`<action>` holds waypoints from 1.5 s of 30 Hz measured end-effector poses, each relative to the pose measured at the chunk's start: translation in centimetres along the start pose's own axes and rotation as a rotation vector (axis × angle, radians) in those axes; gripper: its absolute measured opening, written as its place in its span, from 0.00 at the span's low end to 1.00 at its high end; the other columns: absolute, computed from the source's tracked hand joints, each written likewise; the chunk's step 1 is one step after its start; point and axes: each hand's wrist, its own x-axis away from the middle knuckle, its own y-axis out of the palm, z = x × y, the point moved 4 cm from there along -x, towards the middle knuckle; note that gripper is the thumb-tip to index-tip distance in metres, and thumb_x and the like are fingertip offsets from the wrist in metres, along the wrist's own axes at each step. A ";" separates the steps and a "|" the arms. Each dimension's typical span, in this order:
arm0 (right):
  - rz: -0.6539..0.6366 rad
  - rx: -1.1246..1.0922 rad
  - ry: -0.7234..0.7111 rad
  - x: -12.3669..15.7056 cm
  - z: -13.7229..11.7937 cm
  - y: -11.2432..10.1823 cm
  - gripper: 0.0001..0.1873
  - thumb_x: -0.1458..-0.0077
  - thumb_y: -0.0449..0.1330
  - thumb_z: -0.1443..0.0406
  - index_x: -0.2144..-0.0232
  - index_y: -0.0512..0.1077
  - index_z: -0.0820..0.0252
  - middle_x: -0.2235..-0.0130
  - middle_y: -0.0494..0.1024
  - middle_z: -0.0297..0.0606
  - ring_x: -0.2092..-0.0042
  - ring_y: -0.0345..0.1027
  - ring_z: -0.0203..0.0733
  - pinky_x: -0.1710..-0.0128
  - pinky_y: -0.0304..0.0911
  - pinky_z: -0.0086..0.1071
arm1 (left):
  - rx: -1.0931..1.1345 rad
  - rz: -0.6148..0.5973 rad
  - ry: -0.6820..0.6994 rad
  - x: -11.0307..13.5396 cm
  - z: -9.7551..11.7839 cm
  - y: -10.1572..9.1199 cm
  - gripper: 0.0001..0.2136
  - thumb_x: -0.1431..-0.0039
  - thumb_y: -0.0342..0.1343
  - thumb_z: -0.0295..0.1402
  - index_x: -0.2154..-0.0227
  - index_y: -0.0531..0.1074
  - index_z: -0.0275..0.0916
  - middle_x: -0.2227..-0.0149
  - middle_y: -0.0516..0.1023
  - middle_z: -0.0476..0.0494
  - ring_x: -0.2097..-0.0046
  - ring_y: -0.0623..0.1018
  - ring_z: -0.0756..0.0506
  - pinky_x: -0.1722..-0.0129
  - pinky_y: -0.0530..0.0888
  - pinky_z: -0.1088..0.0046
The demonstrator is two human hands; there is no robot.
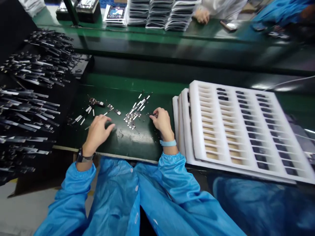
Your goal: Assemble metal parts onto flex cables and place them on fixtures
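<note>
My left hand [97, 132] hovers over the green work surface [118, 146] with thumb and fingers apart, holding nothing. Near its fingertips lies a small flex cable [114, 109], and just beyond it a loose cluster of flex cables [92, 102] with pale strips. My right hand [162, 120] has thumb and forefinger pinched on a small dark part [154, 115], whose kind is too small to make out. Between the hands sits a flat pile of flex cables [134, 114] with silvery connectors. Tiny dark bits are scattered around it.
White foam trays [197, 131] are stacked to the right, the top one's slots partly filled with dark pieces. Dense bundles of flex cables [29, 105] line the left side. Across the bench are stacks of white-wrapped sheets [157, 13] and another person's hand [202, 15].
</note>
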 end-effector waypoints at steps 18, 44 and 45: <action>-0.106 -0.746 -0.018 0.1 -1.7 -0.5 0.09 0.43 0.61 0.62 0.59 0.73 0.57 0.69 0.78 0.32 0.70 0.70 0.40 0.66 0.64 0.34 | 0.755 0.122 -0.287 -4.6 1.8 6.5 0.12 0.50 0.68 0.33 0.68 0.69 0.41 0.68 0.77 0.49 0.66 0.78 0.46 0.60 0.75 0.68; -0.351 -1.427 0.168 1.0 -4.4 -1.8 0.25 0.43 0.69 0.42 0.60 0.72 0.54 0.68 0.72 0.32 0.73 0.62 0.36 0.79 0.52 0.30 | 1.312 0.038 -0.126 -10.4 3.9 0.0 0.09 0.48 0.70 0.39 0.65 0.83 0.43 0.72 0.75 0.46 0.73 0.71 0.49 0.76 0.69 0.72; -0.360 -1.433 0.177 1.0 -4.4 -1.7 0.25 0.44 0.70 0.44 0.60 0.71 0.54 0.68 0.73 0.31 0.74 0.62 0.36 0.80 0.51 0.29 | 1.319 -0.009 -0.150 -10.6 3.9 1.0 0.09 0.48 0.70 0.39 0.65 0.84 0.43 0.72 0.75 0.46 0.74 0.71 0.50 0.75 0.69 0.72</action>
